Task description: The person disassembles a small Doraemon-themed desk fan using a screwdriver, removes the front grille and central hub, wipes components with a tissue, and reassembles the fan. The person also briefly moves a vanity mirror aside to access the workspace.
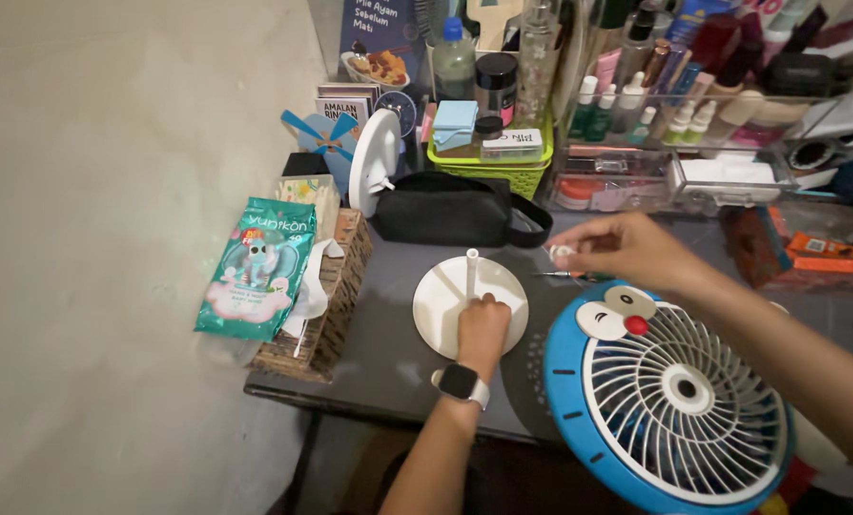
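My left hand (482, 329), with a watch on its wrist, grips the short white post that stands upright on a round white fan base (441, 305) lying flat on the dark table. My right hand (626, 250) hovers to the right of the base, pinching a small white part (562, 253) between its fingertips. A thin screwdriver (565, 276) lies on the table just under that hand. A blue and white cartoon-faced fan head (669, 396) lies face up at the front right, below my right forearm.
A black pouch (445, 210) lies behind the base. A woven basket (336, 296) with a green tissue pack (255, 272) sits at the table's left edge. A green basket (503, 162) of jars and clear organisers of cosmetics (674, 153) crowd the back.
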